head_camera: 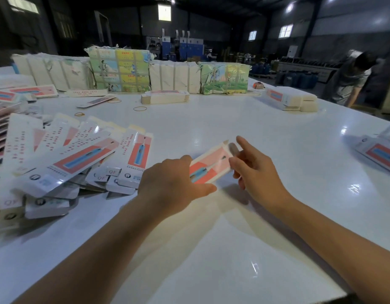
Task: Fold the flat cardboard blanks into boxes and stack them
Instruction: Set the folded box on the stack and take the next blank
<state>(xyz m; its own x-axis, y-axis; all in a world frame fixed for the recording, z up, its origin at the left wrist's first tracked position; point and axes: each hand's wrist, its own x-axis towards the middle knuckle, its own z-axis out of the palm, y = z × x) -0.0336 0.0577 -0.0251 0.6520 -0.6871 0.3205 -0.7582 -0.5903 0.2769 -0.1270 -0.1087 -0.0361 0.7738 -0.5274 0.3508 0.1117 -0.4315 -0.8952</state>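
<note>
- Left hand [171, 179] reaches forward above the white table [244, 119], fingers curled round the near end of a box [211, 166].
- Right hand [254, 170] pinches the far end, index finger pointing out.
- The box is pink and red with a blue toothbrush picture, tilted, beside the spread flat blanks [64, 154].

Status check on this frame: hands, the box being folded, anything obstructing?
Left hand grips the box at its near end. Right hand at the far end flap, forefinger out. Fanned pile of blanks lies left, apart. Nothing obstructing.
</note>
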